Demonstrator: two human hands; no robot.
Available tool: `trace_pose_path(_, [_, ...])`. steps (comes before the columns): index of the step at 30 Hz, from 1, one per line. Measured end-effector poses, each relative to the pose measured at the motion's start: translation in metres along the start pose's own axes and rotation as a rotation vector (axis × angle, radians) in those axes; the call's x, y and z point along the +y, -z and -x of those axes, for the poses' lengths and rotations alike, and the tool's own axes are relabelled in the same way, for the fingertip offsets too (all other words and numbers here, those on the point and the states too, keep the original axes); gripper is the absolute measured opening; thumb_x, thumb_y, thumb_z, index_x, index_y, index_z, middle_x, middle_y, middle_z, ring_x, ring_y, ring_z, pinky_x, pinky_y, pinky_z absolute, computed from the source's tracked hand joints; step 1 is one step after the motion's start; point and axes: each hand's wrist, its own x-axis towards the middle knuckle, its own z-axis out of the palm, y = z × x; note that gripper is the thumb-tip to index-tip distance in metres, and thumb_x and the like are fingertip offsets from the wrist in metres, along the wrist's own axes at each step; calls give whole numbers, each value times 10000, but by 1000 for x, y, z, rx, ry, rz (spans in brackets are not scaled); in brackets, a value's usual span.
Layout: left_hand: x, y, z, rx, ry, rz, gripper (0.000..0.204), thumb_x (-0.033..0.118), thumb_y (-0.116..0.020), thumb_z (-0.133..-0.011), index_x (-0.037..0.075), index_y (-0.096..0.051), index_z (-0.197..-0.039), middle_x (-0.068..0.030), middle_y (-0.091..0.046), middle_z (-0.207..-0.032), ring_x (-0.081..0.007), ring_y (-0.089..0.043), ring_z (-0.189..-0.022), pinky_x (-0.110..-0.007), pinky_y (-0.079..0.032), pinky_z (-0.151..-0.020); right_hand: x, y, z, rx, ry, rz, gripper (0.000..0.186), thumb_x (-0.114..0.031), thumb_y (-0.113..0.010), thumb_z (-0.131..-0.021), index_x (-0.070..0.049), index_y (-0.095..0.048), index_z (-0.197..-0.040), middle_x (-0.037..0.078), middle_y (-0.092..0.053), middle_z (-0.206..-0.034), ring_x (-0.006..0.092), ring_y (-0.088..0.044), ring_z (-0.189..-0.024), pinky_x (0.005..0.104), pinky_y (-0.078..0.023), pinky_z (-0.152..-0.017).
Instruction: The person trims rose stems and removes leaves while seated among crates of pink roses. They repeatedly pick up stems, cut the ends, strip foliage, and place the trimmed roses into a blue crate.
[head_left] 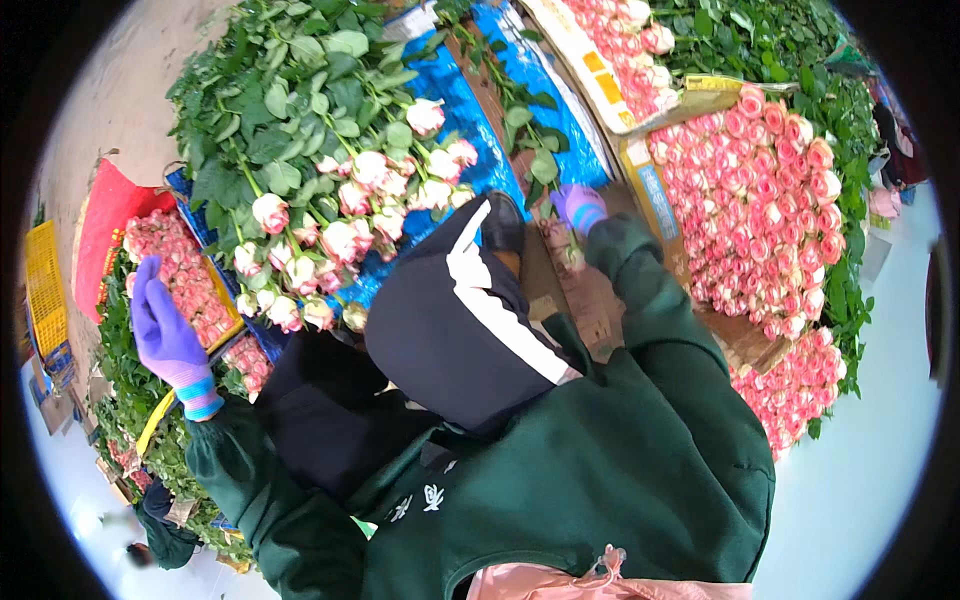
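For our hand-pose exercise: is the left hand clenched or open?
Open: the left hand shows its purple-gloved fingers extended, not curled.

A heap of roses (300, 150) lies on the plastic sheet (478, 130), before the person and to the left. Left of this heap are the boxed roses (180, 262), with the left hand (165, 325) near them. The stacked roses (745, 210) are to the right, and between them and the heap is the right hand (578, 208).
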Motion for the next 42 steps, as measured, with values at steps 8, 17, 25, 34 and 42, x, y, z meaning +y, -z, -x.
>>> trace_pose_path(8, [-17,10,5,-50,8,-56,315,112,-432,-992,-69,-516,-1236,-144,-576,-1236,-186,-535,-1158,-320,-375,-1030,-14,16,-13,-424,-230,-340,346,-331,-508,-919,2,-601,-930,166,-647,-735,267,-640,-578,399,-505,-558])
trace_pose_path(17, [-24,10,2,-77,-15,-95,315,119,-435,-987,-49,-532,-1235,-129,-595,-1212,-182,-547,-1135,-312,-386,-1011,-6,-1,4,-113,44,-148,434,-415,-520,-882,-25,-605,-1052,217,-655,-933,348,-651,-819,445,-512,-730])
trace_pose_path(25, [-29,-16,-6,-79,-71,-208,279,110,-453,-974,-60,-575,-1158,-120,-620,-1157,-200,-570,-1083,-316,-410,-979,-110,107,67,153,95,-1119,267,-184,-618,-874,3,-567,-1057,16,-579,-741,106,-553,-711,309,-457,-613])
trace_pose_path(34, [-47,-30,-18,-112,-3,-121,292,95,-440,-969,-78,-539,-1182,-143,-609,-1161,-205,-576,-1068,-308,-427,-952,-106,418,-80,1215,357,-1493,214,-170,-506,-961,-29,-504,-1122,58,-630,-767,106,-570,-543,210,-363,-390])
trace_pose_path(42, [-61,-20,-21,-96,105,-70,308,104,-458,-976,-71,-520,-1222,-122,-583,-1209,-187,-542,-1122,-303,-388,-996,108,316,-178,560,-908,-199,373,-294,-719,-753,-103,-651,-1066,127,-654,-1075,292,-644,-951,379,-510,-809])
